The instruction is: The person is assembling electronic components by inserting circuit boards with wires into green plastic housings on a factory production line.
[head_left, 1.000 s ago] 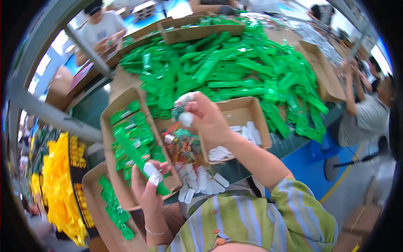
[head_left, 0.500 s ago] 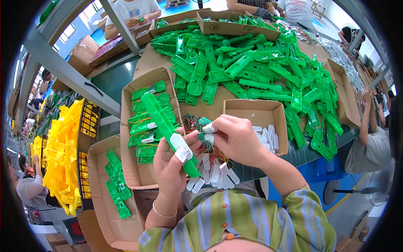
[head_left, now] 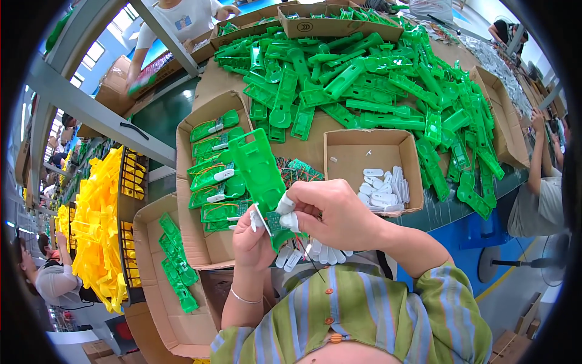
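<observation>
— Workshop, is it? What covers the counter (head_left: 315, 130)?

— Cardboard sheets and boxes. A big heap of green plastic parts (head_left: 364, 73) lies on the far side. One open box (head_left: 370, 170) to the right holds small white pieces (head_left: 382, 189); a long box (head_left: 209, 182) on the left holds green parts with wiring. Yellow plastic parts (head_left: 100, 230) are stacked far left, and other people sit around the edges.

— And the left hand (head_left: 251, 239)?

— Its fingers are curled closed around the lower end of a long green plastic part (head_left: 257, 173), which stands tilted just above the near edge of the counter, close to the person's chest.

— The right hand (head_left: 336, 212)?

— Its fingers, with white covers on two tips (head_left: 286, 205), are pinched shut on a small green circuit board (head_left: 276, 225) at the bottom of that part. Thin wires hang below.
</observation>
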`<state>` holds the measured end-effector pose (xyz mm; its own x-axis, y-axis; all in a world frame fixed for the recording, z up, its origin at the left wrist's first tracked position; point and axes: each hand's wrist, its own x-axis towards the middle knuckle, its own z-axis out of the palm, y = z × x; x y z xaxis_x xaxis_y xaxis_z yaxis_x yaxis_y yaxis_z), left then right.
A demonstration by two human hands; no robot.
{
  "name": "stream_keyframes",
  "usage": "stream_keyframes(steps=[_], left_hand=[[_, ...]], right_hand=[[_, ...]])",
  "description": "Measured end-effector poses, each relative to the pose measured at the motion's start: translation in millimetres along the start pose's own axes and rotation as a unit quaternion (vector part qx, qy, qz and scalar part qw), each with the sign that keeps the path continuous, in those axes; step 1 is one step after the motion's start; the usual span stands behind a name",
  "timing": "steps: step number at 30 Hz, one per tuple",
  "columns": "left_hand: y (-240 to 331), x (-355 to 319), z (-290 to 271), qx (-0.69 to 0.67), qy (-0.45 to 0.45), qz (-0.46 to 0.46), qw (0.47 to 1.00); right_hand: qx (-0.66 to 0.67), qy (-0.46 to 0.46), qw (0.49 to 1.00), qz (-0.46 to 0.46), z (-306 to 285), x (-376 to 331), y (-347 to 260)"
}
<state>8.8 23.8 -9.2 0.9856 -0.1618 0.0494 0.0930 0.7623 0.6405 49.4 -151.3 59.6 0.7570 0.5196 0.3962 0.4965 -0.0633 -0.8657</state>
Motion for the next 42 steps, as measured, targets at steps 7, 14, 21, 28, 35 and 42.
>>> stream_keyframes(steps=[7, 14, 21, 28, 35, 42], left_hand=[[-6, 3, 7, -0.07, 0.009, -0.004, 0.998], [-13, 2, 5, -0.046, -0.029, 0.027, 0.998], [-9, 1, 15, -0.01, 0.015, 0.016, 1.0], [-18, -3, 18, 0.022, 0.034, 0.05, 0.998], [-20, -1, 22, 0.131, 0.047, 0.078, 0.987], [-24, 3, 21, 0.265, 0.013, 0.102, 0.959]], right_hand=[[-0.034, 0.061, 0.996, -0.054, 1, 0, 2], [-0.081, 0.038, 0.995, -0.051, 7, 1, 6], [-0.193, 0.059, 0.974, -0.108, 13, -8, 10], [-0.227, 0.061, 0.957, -0.172, 14, -10, 9], [-0.309, 0.032, 0.92, -0.239, 11, -15, 27], [-0.21, 0.05, 0.956, -0.2, 4, -19, 35]])
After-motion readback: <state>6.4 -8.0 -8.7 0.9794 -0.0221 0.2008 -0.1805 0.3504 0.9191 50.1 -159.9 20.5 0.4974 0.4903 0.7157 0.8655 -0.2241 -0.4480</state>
